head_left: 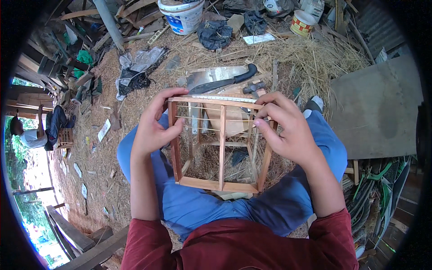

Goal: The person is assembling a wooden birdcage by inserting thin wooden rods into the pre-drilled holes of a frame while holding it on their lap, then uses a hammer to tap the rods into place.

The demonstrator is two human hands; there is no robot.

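A box-shaped wooden frame (222,148), with a middle upright and several thin sticks (207,118) across its upper part, stands between my thighs. My left hand (155,121) is closed around its upper left corner, thumb on the near side. My right hand (283,128) is closed at the upper right corner, its thumb and forefinger pinched at the end of a thin stick by the right post. Along the frame's far top edge lies a white ruler-like strip (220,97) with markings. Beyond it are a machete (216,85) with a black handle and a hammer (254,87).
Straw and wood scraps cover the ground. A white bucket (182,18), black plastic bags (215,35) and a yellow-red tub (302,23) stand at the back. A grey board (375,112) lies right, above bundled hoses (371,198). Another person (33,135) sits far left.
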